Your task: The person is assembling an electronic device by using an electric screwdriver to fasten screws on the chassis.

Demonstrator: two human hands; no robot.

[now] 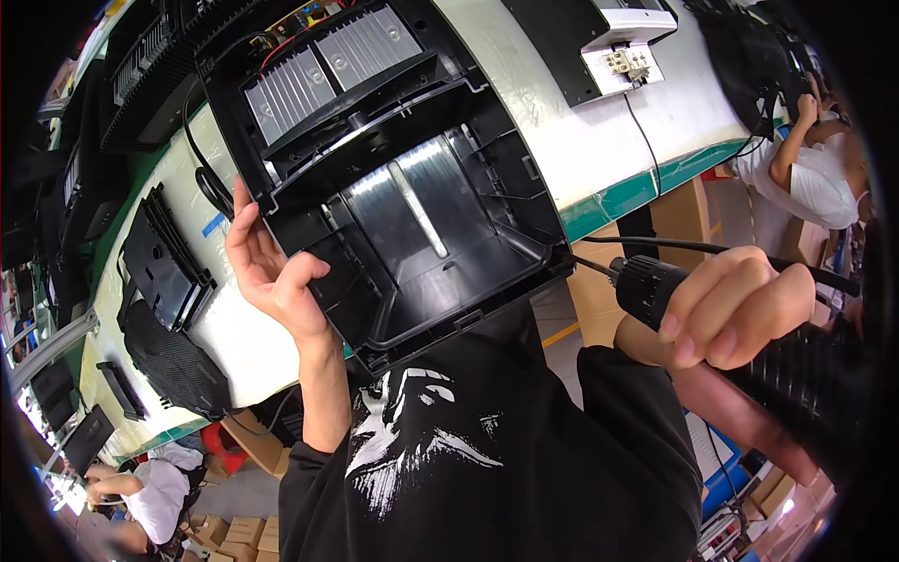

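Observation:
A large black plastic housing point(440, 290), open at the top, tilts over the near edge of the workbench in front of me. Its hollow inside shows a smooth floor with a bright strip of reflected light. My left hand point(281, 281) rests along the left wall, fingers stretched and apart, thumb by the rim. In my right hand point(740, 309) is a black power screwdriver point(644, 288), fingers wrapped round its body. Its thin bit points left and reaches the housing's near right corner; whether it sits in a screw is too small to tell.
Grey finned metal plates point(365, 47) sit in the housing's far part. Left on the workbench point(253, 351) are black panels point(169, 258) and a dark mesh-like piece point(173, 361). A metal bracket with a connector point(629, 66) lies far right. Cardboard boxes point(239, 534) and other people flank the bench.

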